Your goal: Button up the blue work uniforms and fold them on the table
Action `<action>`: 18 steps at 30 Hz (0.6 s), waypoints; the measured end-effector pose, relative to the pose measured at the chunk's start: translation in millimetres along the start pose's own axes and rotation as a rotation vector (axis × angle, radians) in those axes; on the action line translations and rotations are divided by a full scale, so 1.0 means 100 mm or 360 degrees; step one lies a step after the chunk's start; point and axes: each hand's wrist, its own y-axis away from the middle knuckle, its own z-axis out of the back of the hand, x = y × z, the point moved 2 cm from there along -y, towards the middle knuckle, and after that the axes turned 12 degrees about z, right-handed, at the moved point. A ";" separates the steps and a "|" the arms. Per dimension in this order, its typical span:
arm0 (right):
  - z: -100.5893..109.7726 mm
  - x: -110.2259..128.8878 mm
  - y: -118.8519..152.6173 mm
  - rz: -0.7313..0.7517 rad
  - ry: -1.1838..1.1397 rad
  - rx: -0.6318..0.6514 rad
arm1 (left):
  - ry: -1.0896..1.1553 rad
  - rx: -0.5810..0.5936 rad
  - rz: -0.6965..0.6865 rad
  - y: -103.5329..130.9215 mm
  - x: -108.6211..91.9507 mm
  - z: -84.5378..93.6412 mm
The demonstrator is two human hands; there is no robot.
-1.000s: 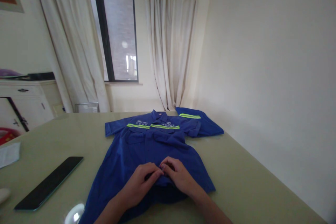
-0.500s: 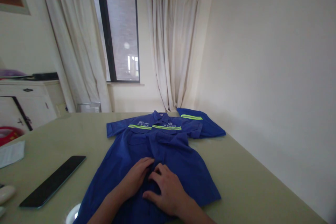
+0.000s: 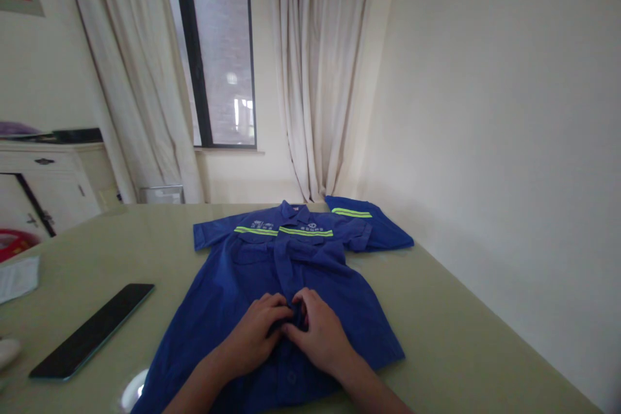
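Observation:
A blue short-sleeved work shirt (image 3: 213, 310) lies front up on the table, its collar at the far end. Yellow-green reflective stripes and pale lettering cross its chest. My left hand (image 3: 259, 330) pinches the cloth of the front placket low on the shirt. Close against it, my right hand (image 3: 320, 330) grips the same strip, thumb and fingers curled round the fabric. Between the fingertips the cloth is bunched up and raised; whether a button is in there is hidden. A button (image 3: 292, 377) shows on the placket below my hands.
Behind the shirt's right sleeve lies another folded blue garment (image 3: 383, 229) with a striped band. On the table's (image 3: 466, 349) left are a dark flat tablet-like slab (image 3: 94, 330), a paper (image 3: 19, 278) and a white round object (image 3: 133, 391). A wall borders the right.
My hands have come together at the placket and closed on its cloth, lifting it slightly. My right hand was more spread before. The view has shifted a little.

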 end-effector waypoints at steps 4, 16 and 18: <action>-0.05 0.03 0.02 -0.0012 0.0075 0.0076 | 0.0091 -0.0003 0.0066 -0.04 0.05 -0.03; -0.08 -0.03 0.01 0.0047 -0.0052 -0.0045 | -0.0024 -0.0226 -0.0090 -0.08 0.09 -0.14; -0.08 -0.05 0.01 0.0079 -0.0057 -0.0051 | -0.0083 -0.0236 -0.0140 -0.06 0.05 -0.12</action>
